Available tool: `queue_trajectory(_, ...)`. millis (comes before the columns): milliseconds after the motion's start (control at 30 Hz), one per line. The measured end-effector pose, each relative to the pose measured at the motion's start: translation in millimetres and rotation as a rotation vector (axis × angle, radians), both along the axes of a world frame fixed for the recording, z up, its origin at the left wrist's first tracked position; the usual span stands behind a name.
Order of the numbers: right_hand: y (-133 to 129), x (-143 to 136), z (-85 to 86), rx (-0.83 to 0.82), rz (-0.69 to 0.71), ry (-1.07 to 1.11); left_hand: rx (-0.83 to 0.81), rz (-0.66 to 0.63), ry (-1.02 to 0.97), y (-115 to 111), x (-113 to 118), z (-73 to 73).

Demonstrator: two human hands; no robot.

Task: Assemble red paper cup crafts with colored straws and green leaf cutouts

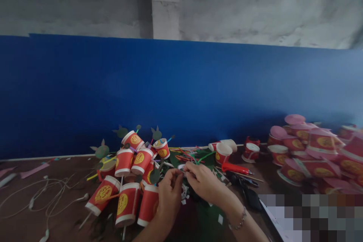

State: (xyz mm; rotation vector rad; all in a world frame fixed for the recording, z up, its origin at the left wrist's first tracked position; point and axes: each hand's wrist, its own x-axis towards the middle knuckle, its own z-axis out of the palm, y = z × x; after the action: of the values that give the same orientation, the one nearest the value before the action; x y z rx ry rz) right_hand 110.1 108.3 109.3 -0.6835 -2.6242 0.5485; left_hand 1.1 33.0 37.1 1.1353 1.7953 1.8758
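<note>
At the lower middle, my left hand [171,191] has its fingers pinched together, just right of a pile of red paper cups [128,200]. My right hand [202,181], with a chain bracelet at the wrist, is bent over toward it, fingertips almost touching the left ones. A small white piece [181,166] shows at the right fingertips; what the left fingers hold is too small to make out. Behind the hands lie coloured pipe cleaners [188,155]. White scraps are scattered on a green mat [208,219] below.
A red glue gun [236,168] lies right of my hands, near white cups [224,152] and a black object [252,197]. Many red cups with pink paper [323,141] are heaped at the far right. White earphones [47,196] lie left. A blue panel [181,94] stands behind the table.
</note>
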Motion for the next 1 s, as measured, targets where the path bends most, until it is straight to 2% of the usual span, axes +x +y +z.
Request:
queue_trajectory(133, -1.3, -1.5, 1.7, 0.032, 0.026, 0.096, 0.053, -0.015, 0.000, -0.5, -0.4, -0.6)
queue_trajectory(200, -2.5, -3.1, 1.2, -0.020, 0.037, 0.144, 0.069, -0.026, 0.003, -1.4, -0.8, -0.3)
queue_trajectory(267, -4.1, -6.2, -0.9, -0.155, 0.029, 0.197, 0.075, -0.048, -0.007, -3.0, -1.0, 1.0)
queue_trajectory(367, -5.1, -12.4, -5.6, -0.446, 0.002, 0.249, 0.092, -0.072, -0.016, -7.0, -0.1, 5.2)
queue_trajectory(433, -1.2, -14.6, -8.7, -0.517, -0.031, 0.252, 0.113, -0.050, -0.025, -9.6, 0.9, 8.9)
queue_trajectory(500, 9.1, -12.5, -12.0, -0.358, -0.136, 0.239, 0.143, -0.006, -0.057, -10.5, 1.9, 12.3)
queue_trajectory(567, 25.5, -5.8, -17.0, -0.066, -0.318, 0.191, 0.175, 0.019, -0.141, -8.6, 2.7, 14.0)
queue_trajectory(600, 34.9, -1.3, -20.3, 0.013, -0.396, 0.096, 0.183, 0.007, -0.210, -6.6, 3.0, 14.1)
queue_trajectory(733, 63.0, 15.0, -33.9, 0.010, -0.486, -0.013, 0.156, -0.215, -0.606, 4.8, 4.2, 10.2)
queue_trajectory(833, 63.1, 15.2, -34.9, -0.013, -0.471, -0.008, 0.145, -0.345, -0.813, 10.3, 4.0, 8.7)
queue_trajectory(933, 49.4, 5.7, -26.6, -0.065, -0.344, 0.062, 0.110, -0.353, -0.904, 11.0, 3.1, 11.1)
queue_trajectory(1000, 38.6, -0.7, -19.8, -0.209, -0.194, 0.140, 0.087, -0.335, -0.934, 10.3, 3.0, 13.1)
